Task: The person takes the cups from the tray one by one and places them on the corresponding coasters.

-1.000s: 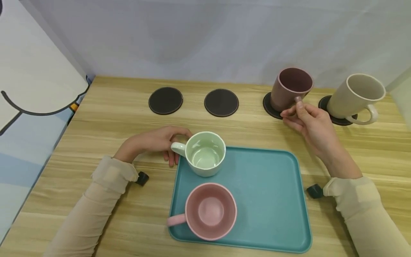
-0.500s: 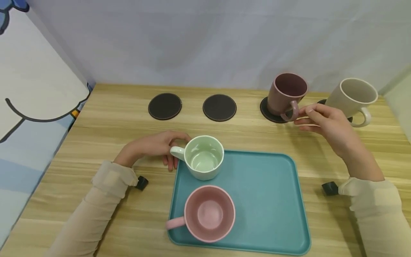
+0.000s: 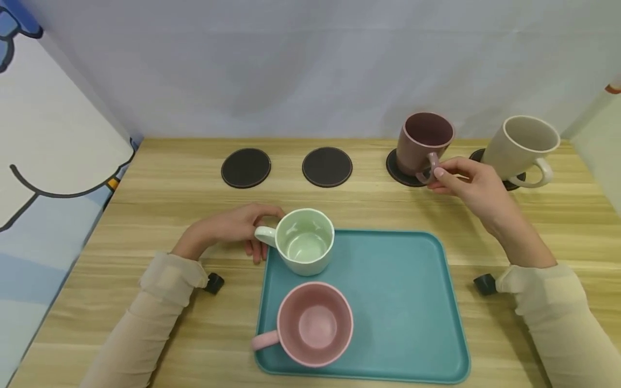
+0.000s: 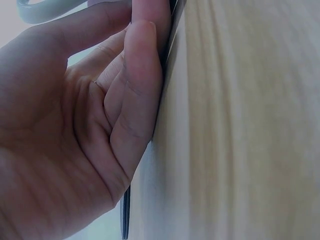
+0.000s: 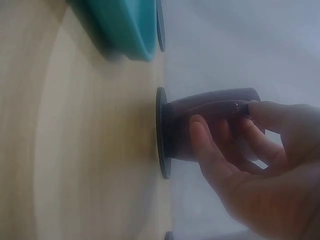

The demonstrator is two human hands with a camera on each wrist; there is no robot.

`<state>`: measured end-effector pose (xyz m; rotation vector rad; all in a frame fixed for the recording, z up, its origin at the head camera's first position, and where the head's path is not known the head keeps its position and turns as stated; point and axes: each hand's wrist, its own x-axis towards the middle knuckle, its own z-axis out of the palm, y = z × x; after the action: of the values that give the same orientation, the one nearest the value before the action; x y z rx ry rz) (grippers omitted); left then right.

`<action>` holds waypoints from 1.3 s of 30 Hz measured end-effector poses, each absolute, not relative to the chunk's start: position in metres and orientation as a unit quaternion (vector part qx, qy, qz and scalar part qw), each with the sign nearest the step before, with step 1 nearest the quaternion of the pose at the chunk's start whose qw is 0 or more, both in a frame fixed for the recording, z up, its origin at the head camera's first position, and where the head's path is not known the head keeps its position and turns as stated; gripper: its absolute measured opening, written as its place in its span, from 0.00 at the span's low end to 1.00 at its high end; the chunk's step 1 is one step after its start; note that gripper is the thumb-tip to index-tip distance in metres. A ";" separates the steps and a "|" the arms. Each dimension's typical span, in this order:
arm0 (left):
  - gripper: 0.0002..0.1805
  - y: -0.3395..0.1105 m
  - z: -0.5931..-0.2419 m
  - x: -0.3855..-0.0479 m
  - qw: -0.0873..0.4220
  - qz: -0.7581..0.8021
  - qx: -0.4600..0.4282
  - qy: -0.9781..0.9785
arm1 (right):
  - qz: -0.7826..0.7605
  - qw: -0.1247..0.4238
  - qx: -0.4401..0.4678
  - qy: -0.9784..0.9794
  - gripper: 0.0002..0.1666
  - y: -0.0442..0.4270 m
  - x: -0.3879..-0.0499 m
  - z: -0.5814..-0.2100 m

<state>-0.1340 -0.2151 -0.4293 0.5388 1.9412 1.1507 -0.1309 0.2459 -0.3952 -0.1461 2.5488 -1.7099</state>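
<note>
A dusky mauve mug stands upright on a round black coaster at the back right. My right hand pinches its handle between thumb and fingers; the right wrist view shows the same mug from the side. My left hand rests at the back left corner of a teal tray, fingers loosely bent, partly behind a mint green mug. Whether that hand touches the mug or the tray rim is hard to tell. In front of the mint mug, a wide pink cup also stands on the tray.
To the right, a tall cream mug stands on another coaster, close to my right hand. Two bare black coasters lie along the back of the wooden table. Behind runs a pale cloth backdrop.
My right hand let go of the mauve mug's handle and drew back right, then came back and took hold of it again. The view tilted slightly; the left hand stayed put.
</note>
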 end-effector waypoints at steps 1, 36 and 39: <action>0.21 -0.216 -0.429 -0.134 0.399 0.454 0.213 0.768 | -0.556 0.035 -0.048 0.829 0.23 0.245 -0.131 -0.395; 0.22 -0.236 -0.403 -0.133 0.410 0.420 0.285 0.758 | -0.380 0.295 -0.166 0.861 0.15 0.253 -0.126 -0.386; 0.21 -0.244 -0.399 -0.131 0.413 0.412 0.279 0.763 | -0.375 0.324 -0.180 0.849 0.15 0.251 -0.123 -0.389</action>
<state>-0.1307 -0.2442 -0.3991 0.7004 1.9185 1.0355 -0.1231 0.2512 -0.3892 -0.4719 2.2278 -0.9848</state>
